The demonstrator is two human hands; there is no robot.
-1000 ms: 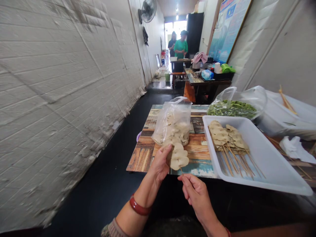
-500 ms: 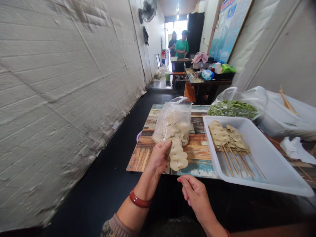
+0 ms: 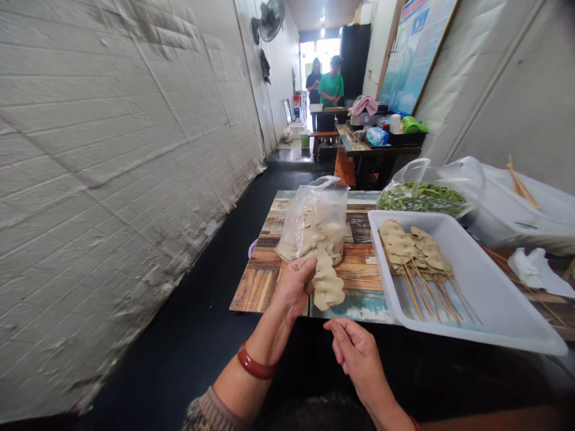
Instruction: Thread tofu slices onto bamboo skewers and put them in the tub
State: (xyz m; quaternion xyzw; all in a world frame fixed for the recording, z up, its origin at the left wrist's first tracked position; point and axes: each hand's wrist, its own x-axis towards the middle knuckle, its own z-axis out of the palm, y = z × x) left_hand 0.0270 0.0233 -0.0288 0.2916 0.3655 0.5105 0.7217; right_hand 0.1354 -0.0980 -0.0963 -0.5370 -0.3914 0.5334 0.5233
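Observation:
My left hand [image 3: 294, 287] pinches a row of beige, wavy-edged food slices [image 3: 327, 288] from the left side. A thin wooden skewer [image 3: 331, 312] sticks out of the slices' near end, and my right hand [image 3: 354, 347] is closed on it. Just beyond my left hand, a clear plastic bag [image 3: 309, 209] lies on the table with more beige slices inside. To the right stands a white plastic tray [image 3: 503, 299]. It holds a pile of skewered slices [image 3: 413, 245], their bare sticks pointing towards me.
Behind the tray sits a clear bag of green vegetables [image 3: 426, 197]. A white bin [image 3: 516, 203] with sticks stands at the right, near crumpled tissue [image 3: 536, 266]. The patchwork wooden table [image 3: 258, 272] ends just before my hands. Two people [image 3: 330, 90] stand far back.
My left hand has shifted slightly right along the slices. The near end of the skewered row has moved a little right and down. My right hand stays almost in place.

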